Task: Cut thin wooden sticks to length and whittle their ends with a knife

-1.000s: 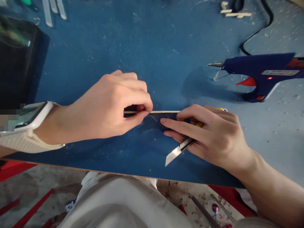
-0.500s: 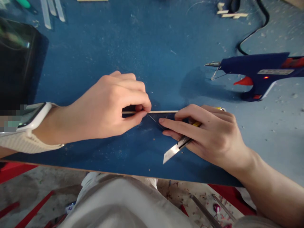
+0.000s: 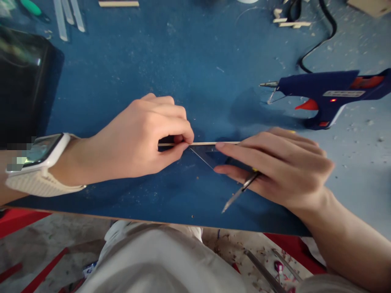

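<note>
My left hand (image 3: 143,136) is closed in a pinch on a thin wooden stick (image 3: 203,143) that lies flat on the blue table (image 3: 137,69). A white watch sits on that wrist. My right hand (image 3: 282,165) rests on the stick's right end and on a small clear triangular ruler (image 3: 207,156) beside it. The same hand grips a utility knife (image 3: 240,191), whose blade points down-left toward the table's near edge.
A blue hot glue gun (image 3: 324,93) with a red trigger stands at the right, its black cord (image 3: 317,44) running to the back. Glue sticks (image 3: 69,16) and wood scraps (image 3: 119,4) lie at the far edge. A black object (image 3: 21,77) sits left.
My right hand has turned and shifted slightly right, so the knife blade now shows edge-on. Its fingers have stretched further along the stick. My left hand has stayed put.
</note>
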`<state>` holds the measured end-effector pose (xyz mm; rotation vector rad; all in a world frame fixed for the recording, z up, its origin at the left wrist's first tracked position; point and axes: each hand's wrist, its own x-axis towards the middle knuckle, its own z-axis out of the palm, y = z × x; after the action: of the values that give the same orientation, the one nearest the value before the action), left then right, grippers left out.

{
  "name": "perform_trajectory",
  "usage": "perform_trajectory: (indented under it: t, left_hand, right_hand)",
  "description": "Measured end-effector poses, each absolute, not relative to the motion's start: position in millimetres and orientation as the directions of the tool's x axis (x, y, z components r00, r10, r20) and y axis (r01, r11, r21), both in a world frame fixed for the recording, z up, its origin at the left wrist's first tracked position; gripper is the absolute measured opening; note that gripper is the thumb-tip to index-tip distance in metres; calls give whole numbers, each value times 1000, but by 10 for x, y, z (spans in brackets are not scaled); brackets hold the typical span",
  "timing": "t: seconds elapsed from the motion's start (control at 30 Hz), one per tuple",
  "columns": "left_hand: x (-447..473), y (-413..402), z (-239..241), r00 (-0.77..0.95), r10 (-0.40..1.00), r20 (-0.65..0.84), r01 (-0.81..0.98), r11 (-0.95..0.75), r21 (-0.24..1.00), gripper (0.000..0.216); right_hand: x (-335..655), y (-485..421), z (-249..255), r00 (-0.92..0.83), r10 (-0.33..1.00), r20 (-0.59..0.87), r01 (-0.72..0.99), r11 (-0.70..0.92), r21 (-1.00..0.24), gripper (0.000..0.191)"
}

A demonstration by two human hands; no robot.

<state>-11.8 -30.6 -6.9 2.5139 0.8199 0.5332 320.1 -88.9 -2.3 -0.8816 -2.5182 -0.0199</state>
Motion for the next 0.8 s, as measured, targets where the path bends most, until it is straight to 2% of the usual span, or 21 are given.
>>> perform_trajectory:
  t: [0.23,0.4,0.6,0.8]
  left_hand:
    - [-103,-278,-90,755,623,204,445,-715,539,30]
    - [-96,-277,-77,762,617,198,440,-716,542,32]
    - [-104,-279,-86,762,616,199,444,-721,532,34]
    - [-83,-294,-79,753,625,205,455,-721,523,34]
  right_hand:
    - [3318,-827,-16,-670,626,399,618,768,-167,30]
    - [3280,-818,-66,-696,594,403,597,791,-134,59]
    - [3312,-797,-44,-765,563,312,540,825,-166,34]
    - [3334,-770,-62,-771,560,303,527,828,-191,34]
